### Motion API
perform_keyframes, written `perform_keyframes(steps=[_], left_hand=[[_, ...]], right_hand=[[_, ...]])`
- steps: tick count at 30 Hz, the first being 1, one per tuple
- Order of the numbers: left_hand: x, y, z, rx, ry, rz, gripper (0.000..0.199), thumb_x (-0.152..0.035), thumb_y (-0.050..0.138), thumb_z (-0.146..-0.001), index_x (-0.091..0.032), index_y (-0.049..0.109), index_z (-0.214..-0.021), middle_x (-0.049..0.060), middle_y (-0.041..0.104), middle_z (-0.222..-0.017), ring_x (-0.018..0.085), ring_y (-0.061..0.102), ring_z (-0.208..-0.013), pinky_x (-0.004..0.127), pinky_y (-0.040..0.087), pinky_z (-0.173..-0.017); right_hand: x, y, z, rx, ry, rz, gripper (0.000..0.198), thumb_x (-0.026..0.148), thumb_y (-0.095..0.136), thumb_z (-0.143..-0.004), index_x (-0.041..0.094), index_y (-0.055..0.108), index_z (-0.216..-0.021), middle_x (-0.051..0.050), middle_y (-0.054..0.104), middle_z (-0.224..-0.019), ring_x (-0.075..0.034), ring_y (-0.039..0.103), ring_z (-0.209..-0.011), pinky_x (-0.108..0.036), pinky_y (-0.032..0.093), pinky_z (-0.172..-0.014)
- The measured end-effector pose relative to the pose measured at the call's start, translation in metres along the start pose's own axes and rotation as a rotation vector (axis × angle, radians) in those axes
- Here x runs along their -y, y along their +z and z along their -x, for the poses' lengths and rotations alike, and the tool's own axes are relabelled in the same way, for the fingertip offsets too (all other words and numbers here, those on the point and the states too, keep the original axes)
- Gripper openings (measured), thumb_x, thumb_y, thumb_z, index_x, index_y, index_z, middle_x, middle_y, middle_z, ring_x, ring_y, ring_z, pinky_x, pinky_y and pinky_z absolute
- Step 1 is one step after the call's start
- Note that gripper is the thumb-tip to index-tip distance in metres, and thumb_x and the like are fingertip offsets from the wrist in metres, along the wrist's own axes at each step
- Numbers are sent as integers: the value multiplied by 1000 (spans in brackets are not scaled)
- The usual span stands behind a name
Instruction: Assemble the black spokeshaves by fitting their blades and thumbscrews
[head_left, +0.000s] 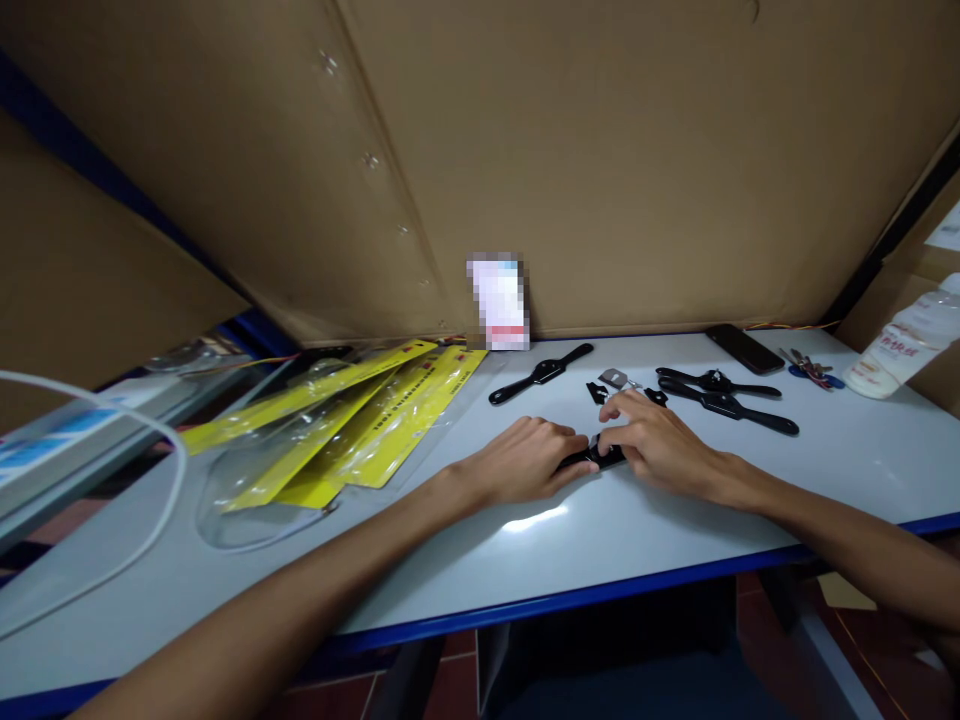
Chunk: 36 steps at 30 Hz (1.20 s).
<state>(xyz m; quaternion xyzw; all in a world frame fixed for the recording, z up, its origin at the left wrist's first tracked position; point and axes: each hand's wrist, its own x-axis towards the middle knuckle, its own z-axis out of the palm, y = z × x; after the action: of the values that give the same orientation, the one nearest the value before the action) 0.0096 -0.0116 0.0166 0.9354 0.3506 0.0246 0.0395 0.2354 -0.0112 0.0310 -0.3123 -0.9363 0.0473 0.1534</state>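
Note:
Near the front middle of the table, my left hand (pixel 529 460) is closed around one end of a black spokeshave (pixel 613 457). The fingers of my right hand (pixel 660 440) are bent in on the middle of the same tool, by a small silvery metal piece (pixel 595 443); my fingers partly hide it. Just beyond my right hand lie a flat silver blade (pixel 613 378) and a small black cap plate (pixel 598 392). Another black part (pixel 656 397) peeks out behind my right knuckles.
One spokeshave (pixel 541 373) lies behind my left hand; two more (pixel 724 400) lie at right. Yellow-carded clear packages (pixel 375 430) are piled left. A lit, blurred screen (pixel 501 300) leans on the cardboard wall. A phone (pixel 744 348), keys (pixel 810 370) and bottle (pixel 904 340) are right.

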Motion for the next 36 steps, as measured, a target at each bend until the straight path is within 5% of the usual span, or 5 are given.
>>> perform_keyframes(steps=[11, 17, 22, 28, 36], left_hand=[[2, 3, 0, -15, 4, 0, 46, -50, 38, -107, -17, 69, -97, 8, 73, -83, 18, 63, -63, 32, 33, -57], [1, 1, 0, -12, 0, -10, 45, -48, 39, -107, -17, 69, -95, 8, 73, -84, 18, 63, -63, 33, 32, -56], [2, 3, 0, -17, 12, -13, 48, -50, 37, -107, -17, 69, -97, 7, 73, -83, 17, 62, -62, 33, 32, -57], [2, 4, 0, -23, 5, -14, 49, -50, 36, -107, -17, 68, -92, 7, 72, -82, 17, 62, -62, 32, 31, -56], [2, 2, 0, -25, 14, 11, 50, -51, 34, -107, -16, 69, -96, 8, 72, -82, 18, 62, -62, 33, 33, -57]], right_hand=[[0, -3, -1, -59, 24, -38, 33, -1, 49, -89, 20, 75, -90, -9, 66, -107, -22, 58, -102, -34, 44, -83], [3, 0, -2, -53, 203, 66, 20, 32, 61, -97, 15, 71, -94, -8, 66, -85, -21, 56, -78, -34, 42, -70], [-1, 1, 0, -48, 0, -50, 33, -1, 49, -88, 21, 75, -87, -9, 65, -110, -22, 58, -103, -37, 44, -86], [1, 0, 0, -99, 127, 81, 16, 26, 60, -96, 14, 71, -100, -12, 65, -97, -25, 56, -92, -39, 47, -78], [2, 1, 1, -112, 74, 7, 21, 10, 52, -94, 18, 72, -97, -11, 65, -106, -23, 57, -97, -36, 45, -81]])
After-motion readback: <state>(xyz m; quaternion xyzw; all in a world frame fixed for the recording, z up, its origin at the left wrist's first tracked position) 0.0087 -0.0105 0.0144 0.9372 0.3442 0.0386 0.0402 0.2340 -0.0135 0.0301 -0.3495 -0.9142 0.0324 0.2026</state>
